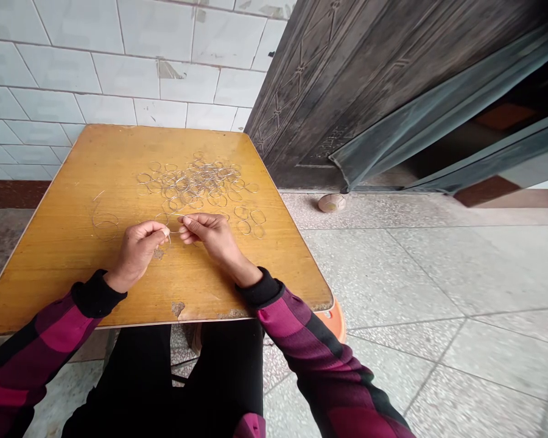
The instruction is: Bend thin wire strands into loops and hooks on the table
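My left hand [137, 250] and my right hand [209, 235] hover close together over a yellow wooden tabletop [64, 261], their fingertips pinching a thin wire ring [172, 226] between them. Just beyond my fingers lies a tangled heap of similar wire rings [192, 185]. Several loose rings [250, 220] rest to the right of my right hand. Another thin wire loop [105, 222] lies apart, left of my left hand. The tabletop's veneer is chipped along the near edge.
A white tiled wall [132, 76] rises behind the table, and a dark embossed metal door [347, 91] stands ajar at the right. A small round object [332, 202] sits on the speckled stone floor [420, 274]. An orange stool rim [337, 319] shows under the table's near right corner.
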`<action>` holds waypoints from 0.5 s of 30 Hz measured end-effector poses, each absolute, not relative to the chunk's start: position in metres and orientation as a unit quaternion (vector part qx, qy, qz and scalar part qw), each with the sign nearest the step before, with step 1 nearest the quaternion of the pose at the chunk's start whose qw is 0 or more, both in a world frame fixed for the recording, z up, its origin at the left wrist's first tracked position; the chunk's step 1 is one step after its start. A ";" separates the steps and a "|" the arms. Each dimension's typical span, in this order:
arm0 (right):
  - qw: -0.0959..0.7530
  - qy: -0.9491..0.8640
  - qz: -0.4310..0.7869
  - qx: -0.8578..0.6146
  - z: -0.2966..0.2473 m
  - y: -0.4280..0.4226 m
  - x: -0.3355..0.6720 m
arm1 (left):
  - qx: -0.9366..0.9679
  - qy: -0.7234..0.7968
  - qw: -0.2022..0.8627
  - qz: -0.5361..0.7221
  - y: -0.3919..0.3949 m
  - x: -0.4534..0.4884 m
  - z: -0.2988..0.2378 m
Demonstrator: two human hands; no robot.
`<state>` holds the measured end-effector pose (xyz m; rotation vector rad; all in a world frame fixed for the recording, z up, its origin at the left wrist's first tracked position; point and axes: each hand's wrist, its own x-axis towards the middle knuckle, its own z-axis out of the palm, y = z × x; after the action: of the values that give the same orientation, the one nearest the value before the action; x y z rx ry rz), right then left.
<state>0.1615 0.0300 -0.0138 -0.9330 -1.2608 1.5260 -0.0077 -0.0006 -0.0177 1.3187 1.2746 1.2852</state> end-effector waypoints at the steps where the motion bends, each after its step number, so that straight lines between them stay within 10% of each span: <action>1: 0.459 -0.507 0.623 -0.379 -0.015 0.030 0.161 | 0.537 0.510 0.432 0.516 -0.001 -0.008 -0.019; 15: 0.447 -0.503 0.637 -0.376 -0.021 0.034 0.159 | 0.551 0.507 0.434 0.501 0.001 -0.008 -0.023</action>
<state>0.1590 0.0338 -0.0211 -0.9298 -1.2454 1.5771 -0.0085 0.0006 -0.0228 1.3731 1.2625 1.2471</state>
